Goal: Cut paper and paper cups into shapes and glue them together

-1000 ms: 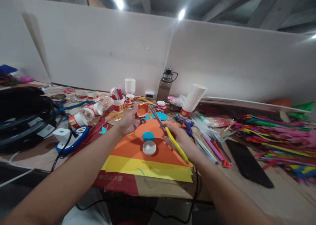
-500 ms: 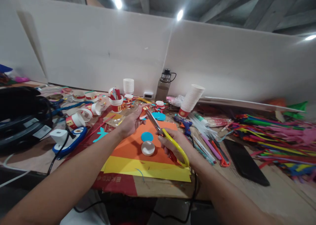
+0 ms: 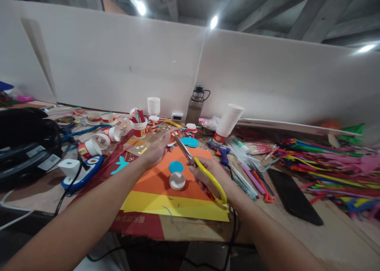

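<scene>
My right hand is closed on the handles of a pair of scissors with a yellow loop; the metal blades point up and to the left. My left hand pinches a small red-and-white piece of paper cup, and the blade tips meet its edge. Below the hands, a blue paper disc and a shallow white cup base lie on orange paper. Yellow sheets show underneath. More blue discs rest just beyond the scissors.
Stacked paper cups, a water bottle and a cup of red pieces stand at the back. To the right are a glue gun, pens, a black phone and pipe cleaners. A blue power strip sits left.
The view has tipped up slightly, so the scene sits a little lower. My left fingers and the cup piece have shifted slightly against the blades; both hands keep their hold.
</scene>
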Available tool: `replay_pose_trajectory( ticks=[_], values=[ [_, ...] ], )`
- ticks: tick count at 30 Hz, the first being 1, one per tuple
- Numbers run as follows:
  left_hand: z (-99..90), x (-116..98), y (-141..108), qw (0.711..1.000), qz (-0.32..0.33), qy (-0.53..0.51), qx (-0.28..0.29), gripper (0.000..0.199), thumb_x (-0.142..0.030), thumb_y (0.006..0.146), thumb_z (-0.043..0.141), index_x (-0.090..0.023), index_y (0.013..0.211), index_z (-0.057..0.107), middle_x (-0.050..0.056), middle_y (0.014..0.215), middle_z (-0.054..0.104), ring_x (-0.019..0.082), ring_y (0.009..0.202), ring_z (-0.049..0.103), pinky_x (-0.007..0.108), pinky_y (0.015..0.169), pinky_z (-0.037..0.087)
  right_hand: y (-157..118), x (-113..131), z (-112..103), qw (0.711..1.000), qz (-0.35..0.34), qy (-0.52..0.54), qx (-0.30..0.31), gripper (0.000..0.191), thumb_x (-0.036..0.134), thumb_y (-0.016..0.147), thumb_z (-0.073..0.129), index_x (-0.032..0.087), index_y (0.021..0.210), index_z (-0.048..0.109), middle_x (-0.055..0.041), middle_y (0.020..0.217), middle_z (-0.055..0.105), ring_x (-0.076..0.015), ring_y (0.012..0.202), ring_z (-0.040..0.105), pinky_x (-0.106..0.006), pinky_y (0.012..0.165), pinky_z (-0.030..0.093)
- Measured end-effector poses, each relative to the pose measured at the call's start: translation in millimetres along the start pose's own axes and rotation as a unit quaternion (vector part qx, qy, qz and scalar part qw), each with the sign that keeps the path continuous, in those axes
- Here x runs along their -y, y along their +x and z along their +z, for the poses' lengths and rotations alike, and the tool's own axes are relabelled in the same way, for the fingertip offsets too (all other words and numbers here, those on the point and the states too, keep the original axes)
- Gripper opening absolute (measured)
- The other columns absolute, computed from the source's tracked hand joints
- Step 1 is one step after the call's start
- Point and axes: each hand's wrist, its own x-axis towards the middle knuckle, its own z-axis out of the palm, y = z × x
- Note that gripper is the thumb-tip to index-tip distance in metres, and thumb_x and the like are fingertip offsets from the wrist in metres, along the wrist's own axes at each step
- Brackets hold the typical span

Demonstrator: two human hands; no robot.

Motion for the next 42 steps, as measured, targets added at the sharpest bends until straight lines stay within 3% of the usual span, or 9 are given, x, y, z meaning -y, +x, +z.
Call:
replay_pose_trajectory(
  ticks=[14, 27, 42],
  values=[
    [-0.8, 1, -1, 0.999, 0.014, 0.031, -0.004, 0.048, -0.055, 0.093, 0.048, -0.029, 0.130, 0.063, 0.007, 0.121, 0.061, 0.013, 0.081, 0.050, 0.023, 0.061, 0.036, 3, -7, -1, 1.000, 0.007, -0.019, -0.002, 0.037, 0.050, 0.087, 0.052, 0.021, 0.106, 0.064, 0.0053, 0.060, 0.051, -0.0065, 0.038, 0.046, -0.016, 0.033, 0.038],
    [0.6, -1, -1, 0.999, 0.013, 0.042, -0.004, 0.049, -0.056, 0.093, 0.048, -0.028, 0.130, 0.062, 0.008, 0.121, 0.061, 0.015, 0.085, 0.051, 0.024, 0.061, 0.036, 1, -7, -2, 1.000, 0.007, -0.028, 0.009, 0.038, 0.051, 0.088, 0.050, 0.022, 0.108, 0.063, 0.0055, 0.059, 0.051, -0.0070, 0.039, 0.045, -0.016, 0.032, 0.036],
    [-1.7, 3, 0, 0.999, 0.020, 0.034, 0.007, 0.050, -0.056, 0.092, 0.048, -0.027, 0.131, 0.061, 0.009, 0.119, 0.062, 0.016, 0.090, 0.053, 0.023, 0.060, 0.038, -12, 20, -8, 0.999, 0.003, -0.027, 0.047, 0.039, 0.056, 0.085, 0.055, 0.019, 0.097, 0.059, 0.0058, 0.061, 0.049, -0.0055, 0.043, 0.045, -0.015, 0.036, 0.034]
  ],
)
